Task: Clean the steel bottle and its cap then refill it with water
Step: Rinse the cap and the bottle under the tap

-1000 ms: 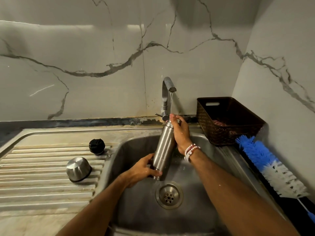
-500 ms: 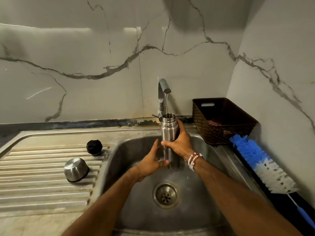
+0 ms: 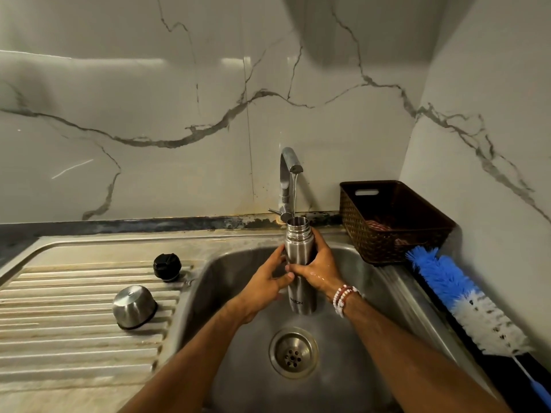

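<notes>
A tall shiny steel bottle [image 3: 299, 247] stands up straight in the middle of the frame, over the grey steel sink [image 3: 226, 281]. Its open mouth sits right under the curved silver tap [image 3: 287, 174]. A thin stream of water [image 3: 294, 192] runs down into it.

The right hand [image 3: 320, 268] has its fingers curled round the middle of the bottle. The left hand [image 3: 267, 283] seems to hold it from the left side too, but the right fingers hide part of it, so that is hard to be sure of.

At the left of the frame, on the ridged steel table [image 3: 74, 338], lie a round black cap [image 3: 167, 266] and a small steel cup lid [image 3: 134, 307], well apart from the bottle. At the right are a brown woven basket [image 3: 396, 222] and a long blue and white brush [image 3: 465, 299].

The bottle is hard and will not bend or break. It is wet and smooth, so I think it can slip. It will likely get heavier as water goes in. The middle is a good place to hold it, with one hand lower down to carry the weight. I think this is the rinsing or filling step.
</notes>
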